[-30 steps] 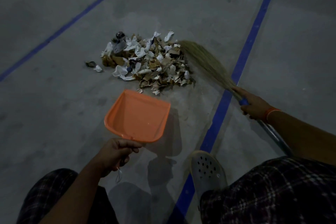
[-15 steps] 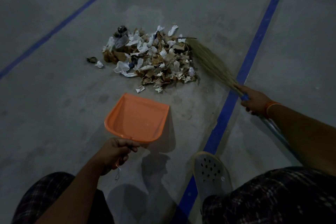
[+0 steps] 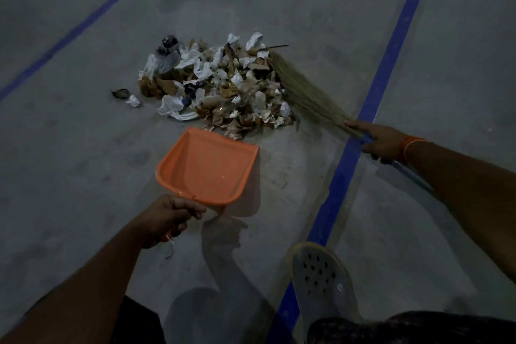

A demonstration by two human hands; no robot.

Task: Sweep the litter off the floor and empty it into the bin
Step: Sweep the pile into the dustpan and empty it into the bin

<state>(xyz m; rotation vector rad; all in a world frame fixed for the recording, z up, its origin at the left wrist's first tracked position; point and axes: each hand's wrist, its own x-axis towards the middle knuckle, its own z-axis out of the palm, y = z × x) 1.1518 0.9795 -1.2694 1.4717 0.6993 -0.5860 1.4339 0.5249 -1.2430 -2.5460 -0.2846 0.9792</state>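
Orange dustpan (image 3: 208, 166) mouth toward litter pile (image 3: 220, 86), broom (image 3: 312, 95) bristles angled upper-left

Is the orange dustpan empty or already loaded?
Empty: the dustpan shows bare orange inside, and the litter pile lies on the floor beyond it.

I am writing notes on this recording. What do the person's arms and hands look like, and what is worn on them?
Both forearms are bare, with no sleeves in view. The right hand has an orange band around its wrist. The left hand shows no band, ring or glove. No markings are visible in this dim light.
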